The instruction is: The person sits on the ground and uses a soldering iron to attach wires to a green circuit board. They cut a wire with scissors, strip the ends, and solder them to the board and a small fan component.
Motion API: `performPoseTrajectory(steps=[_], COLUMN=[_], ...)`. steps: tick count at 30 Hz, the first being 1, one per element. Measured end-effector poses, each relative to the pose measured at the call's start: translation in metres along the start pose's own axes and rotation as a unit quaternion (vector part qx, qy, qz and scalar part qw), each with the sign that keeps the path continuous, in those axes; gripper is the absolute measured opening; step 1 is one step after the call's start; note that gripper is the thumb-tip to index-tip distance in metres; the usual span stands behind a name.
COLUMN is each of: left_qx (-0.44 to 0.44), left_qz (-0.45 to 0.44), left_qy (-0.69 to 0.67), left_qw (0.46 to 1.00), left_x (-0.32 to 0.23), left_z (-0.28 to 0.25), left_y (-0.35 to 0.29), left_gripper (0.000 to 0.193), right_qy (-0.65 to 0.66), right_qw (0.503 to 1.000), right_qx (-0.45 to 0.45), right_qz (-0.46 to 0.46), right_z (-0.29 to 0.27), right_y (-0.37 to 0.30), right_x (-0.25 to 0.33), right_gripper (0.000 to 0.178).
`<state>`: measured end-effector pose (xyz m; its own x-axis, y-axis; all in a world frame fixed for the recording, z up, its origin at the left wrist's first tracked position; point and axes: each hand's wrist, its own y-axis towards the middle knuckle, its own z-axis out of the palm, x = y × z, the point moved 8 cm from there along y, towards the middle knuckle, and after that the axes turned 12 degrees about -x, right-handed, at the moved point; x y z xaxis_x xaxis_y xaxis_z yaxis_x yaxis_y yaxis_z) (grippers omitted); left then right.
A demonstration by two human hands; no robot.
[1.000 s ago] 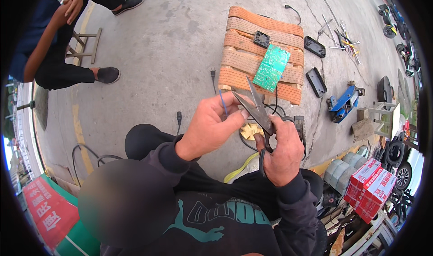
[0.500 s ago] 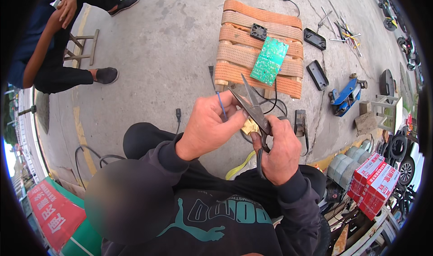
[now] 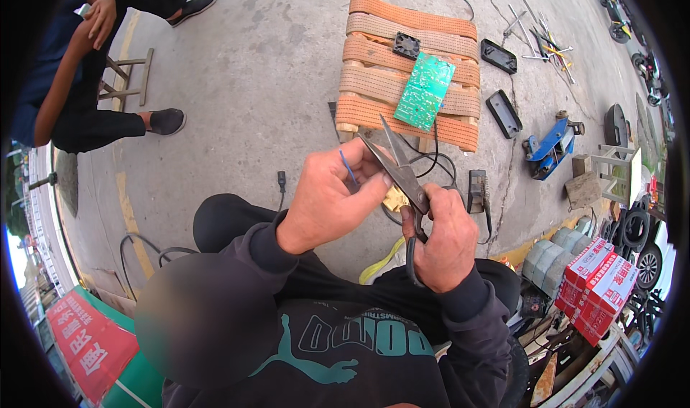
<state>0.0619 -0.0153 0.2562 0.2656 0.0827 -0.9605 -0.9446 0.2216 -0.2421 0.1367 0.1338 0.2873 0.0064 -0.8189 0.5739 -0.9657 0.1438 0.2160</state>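
My left hand [image 3: 323, 201] is closed in a pinch on a thin blue wire [image 3: 348, 168], whose end sticks up past the knuckles. In my right hand [image 3: 447, 244] are dark metal scissors [image 3: 402, 174], with fingers and thumb round the handles. The blades stand apart, pointing up and away, close by my left fingertips. Between the hands, under the scissors, shows a crumpled-looking gold-yellow piece [image 3: 393, 201]; what it is I cannot tell. Beyond lies a green circuit board [image 3: 425, 92] on a low stool with orange webbing [image 3: 402, 25], beside a small black fan [image 3: 407, 45].
Two black plastic case halves [image 3: 499, 56] lie right of the stool, near a blue jack-like tool [image 3: 552, 149] and scattered hand tools [image 3: 550, 48]. Black cables trail on the concrete. A seated person's shoe [image 3: 168, 121] is at left. A red-and-white box [image 3: 598, 286] stands at right.
The whole view has shifted slightly, with the stool a little further left and up. The blue wire leans more to the left. Both hands keep their holds, and the scissor blades are still apart.
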Motion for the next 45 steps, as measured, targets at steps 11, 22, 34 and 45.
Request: performPoseTrajectory(steps=[11, 22, 34, 45], left_qx=[-0.024, -0.016, 0.013, 0.074], left_qz=[-0.025, 0.053, 0.145, 0.025], left_qy=[-0.017, 0.087, 0.151, 0.075], left_qw=[0.999, 0.995, 0.978, 0.994], left_x=[0.000, 0.002, -0.010, 0.004], left_z=[0.003, 0.000, 0.001, 0.003], left_y=[0.000, -0.003, -0.003, -0.001], left_gripper=[0.013, 0.011, 0.010, 0.011], right_qy=[0.001, 0.019, 0.018, 0.041], right_qw=[1.000, 0.999, 1.000, 0.998], right_qx=[0.020, 0.032, 0.022, 0.042], right_qz=[0.006, 0.014, -0.001, -0.004], right_z=[0.005, 0.005, 0.005, 0.009], right_y=[-0.002, -0.006, -0.001, -0.008], right_x=[-0.001, -0.004, -0.008, -0.014], right_gripper=[0.040, 0.039, 0.038, 0.041])
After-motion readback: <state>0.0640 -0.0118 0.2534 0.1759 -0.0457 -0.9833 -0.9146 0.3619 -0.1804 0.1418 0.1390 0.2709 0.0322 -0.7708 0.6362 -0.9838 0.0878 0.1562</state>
